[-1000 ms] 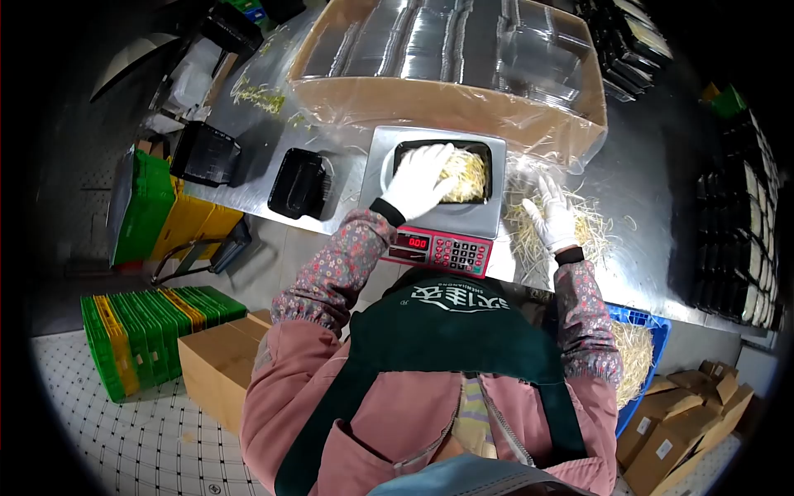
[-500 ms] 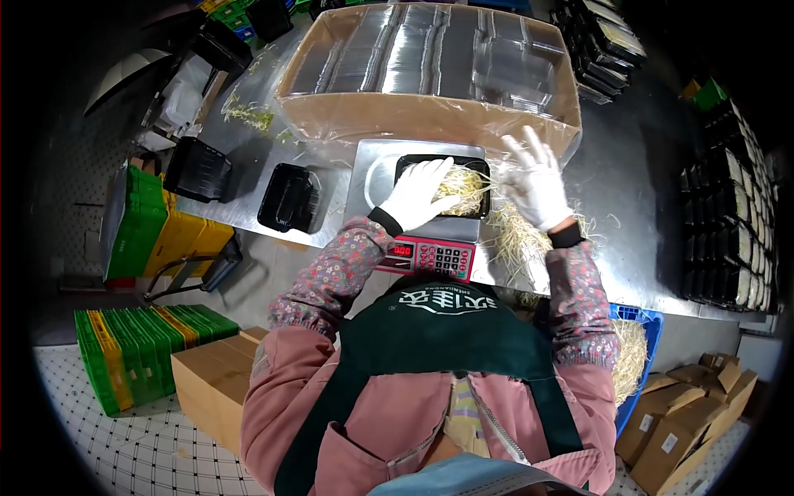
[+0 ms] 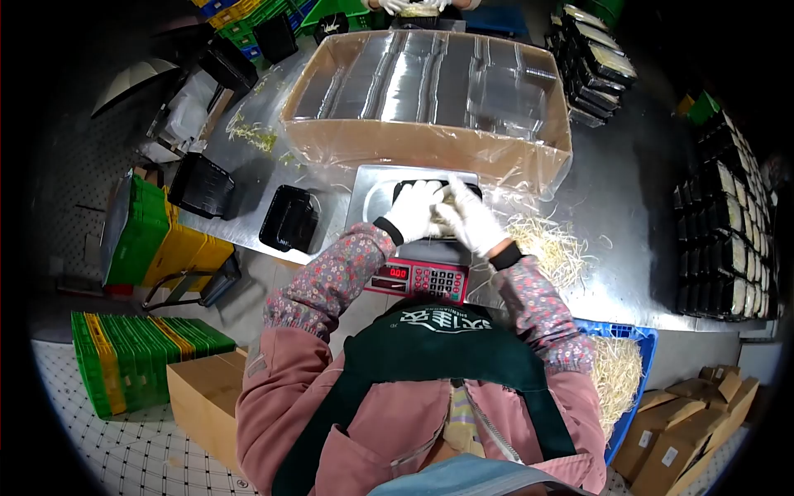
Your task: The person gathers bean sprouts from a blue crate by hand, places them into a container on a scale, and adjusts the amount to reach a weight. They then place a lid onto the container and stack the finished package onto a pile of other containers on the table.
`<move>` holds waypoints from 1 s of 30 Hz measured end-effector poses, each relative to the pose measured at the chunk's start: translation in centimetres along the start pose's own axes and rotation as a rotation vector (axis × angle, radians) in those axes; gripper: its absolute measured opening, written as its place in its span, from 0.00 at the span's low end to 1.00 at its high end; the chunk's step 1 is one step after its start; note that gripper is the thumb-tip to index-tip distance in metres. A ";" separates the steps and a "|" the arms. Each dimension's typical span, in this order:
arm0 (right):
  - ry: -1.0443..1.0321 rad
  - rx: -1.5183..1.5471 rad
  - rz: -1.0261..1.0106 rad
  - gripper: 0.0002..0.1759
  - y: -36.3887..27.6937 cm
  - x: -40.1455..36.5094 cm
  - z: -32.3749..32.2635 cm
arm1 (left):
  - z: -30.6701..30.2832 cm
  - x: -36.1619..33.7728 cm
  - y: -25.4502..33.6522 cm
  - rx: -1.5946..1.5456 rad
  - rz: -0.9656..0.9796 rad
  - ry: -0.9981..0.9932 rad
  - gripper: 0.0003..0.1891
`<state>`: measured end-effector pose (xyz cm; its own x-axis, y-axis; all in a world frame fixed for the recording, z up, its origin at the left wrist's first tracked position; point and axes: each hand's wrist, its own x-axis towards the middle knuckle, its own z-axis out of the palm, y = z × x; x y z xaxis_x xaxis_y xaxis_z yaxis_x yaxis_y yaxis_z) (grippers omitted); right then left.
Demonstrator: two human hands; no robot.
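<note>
A black plastic tray (image 3: 400, 188) of bean sprouts sits on the metal platform of a scale (image 3: 369, 183). My left hand (image 3: 413, 212), in a white glove, is over the tray's left part with its fingers curled on the sprouts. My right hand (image 3: 475, 221), gloved too, reaches in from the right, thumb and fingers about the sprouts at the tray's middle. The hands nearly meet and hide most of the sprouts and tray. In front, the scale's red panel (image 3: 418, 279) reads 0.00. A loose heap of bean sprouts (image 3: 546, 248) lies right of the scale.
Behind the scale stands a carton (image 3: 364, 136) of clear plastic lids. Empty black trays (image 3: 288, 218) lie to the left. Stacks of filled trays (image 3: 724, 240) stand at right. A blue crate (image 3: 649, 351) of sprouts is below. Another person's gloved hands (image 3: 426, 8) show at the far side.
My right hand, spread and raised above the loose heap before, has moved left and down onto the tray's sprouts. My left hand stays on the tray. Another person's hands have come into view.
</note>
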<state>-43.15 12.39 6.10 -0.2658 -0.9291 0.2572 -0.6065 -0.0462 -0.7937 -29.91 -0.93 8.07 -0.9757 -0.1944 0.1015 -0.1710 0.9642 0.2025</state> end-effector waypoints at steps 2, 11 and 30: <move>-0.099 -0.332 0.142 0.40 -1.6 0.9 1.2 | 0.7 0.0 0.0 -0.037 -0.026 0.040 0.36; 0.287 -0.389 -0.033 0.27 0.9 8.8 -10.3 | -2.9 -2.6 1.2 -0.282 -0.126 0.175 0.45; 0.361 -0.473 -0.856 0.06 -9.0 11.2 -13.1 | -11.7 -6.3 0.2 -1.844 -0.494 0.691 0.40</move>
<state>-50.44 7.20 23.33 0.2306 -0.4853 0.8434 -0.9090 -0.4167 0.0088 -22.21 -1.60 18.89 -0.6171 -0.7835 -0.0723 0.3982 -0.3902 0.8302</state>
